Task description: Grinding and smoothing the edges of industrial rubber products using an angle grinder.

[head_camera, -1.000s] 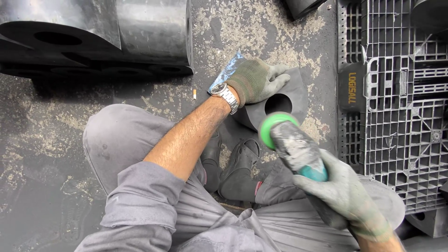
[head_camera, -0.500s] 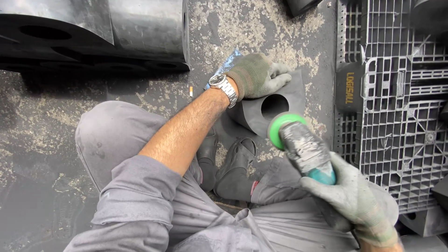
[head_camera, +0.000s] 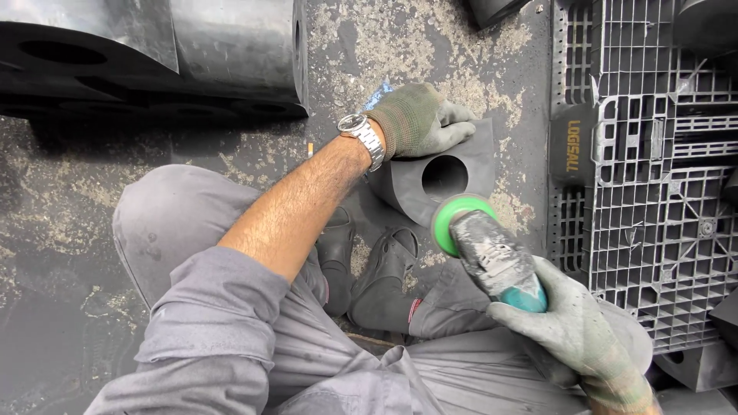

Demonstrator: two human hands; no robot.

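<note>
I see my left hand (head_camera: 421, 119) lying fingers-flat on the far top edge of the block (head_camera: 461, 165), which sits on the floor ahead of my boots (head_camera: 377, 280). My right hand (head_camera: 573, 330), fingers wrapped around the grinder (head_camera: 492, 253), holds its green disc (head_camera: 453, 219) just beside the block's near edge, below the hole (head_camera: 444, 177).

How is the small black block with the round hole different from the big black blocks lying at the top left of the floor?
The small block is clearly smaller than the big blocks. The small block lies under the gloved left hand, close to the green-rimmed tool held in the right hand; the big blocks lie untouched, away from both hands. Both are dark, dull black and have round holes.
</note>
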